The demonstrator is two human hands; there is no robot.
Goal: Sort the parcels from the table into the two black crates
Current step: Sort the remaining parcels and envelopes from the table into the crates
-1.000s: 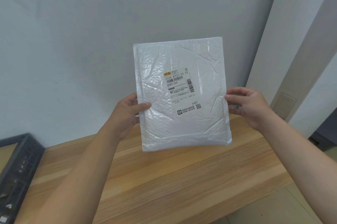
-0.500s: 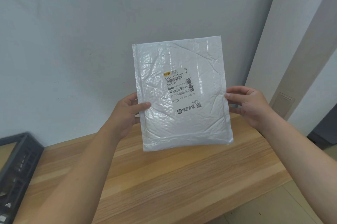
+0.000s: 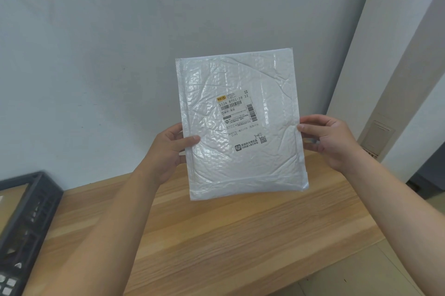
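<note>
A white padded parcel (image 3: pixel 240 127) with a printed shipping label stands upright in the air above the wooden table (image 3: pixel 228 242), label side toward me. My left hand (image 3: pixel 168 151) pinches its left edge, thumb on the front and fingers behind. My right hand (image 3: pixel 327 141) pinches its right edge in the same way. A black crate (image 3: pixel 31 213) sits at the table's left end, partly cut off by the frame; a brown parcel shows inside it. No second crate is in view.
A pale wall rises directly behind the table. At the right stands a white column with a floor gap beyond the table's right end. The table's front edge runs diagonally at lower right.
The parcel and both hands have barely moved; the view has shifted slightly so a bit more of the crate shows at the left.
</note>
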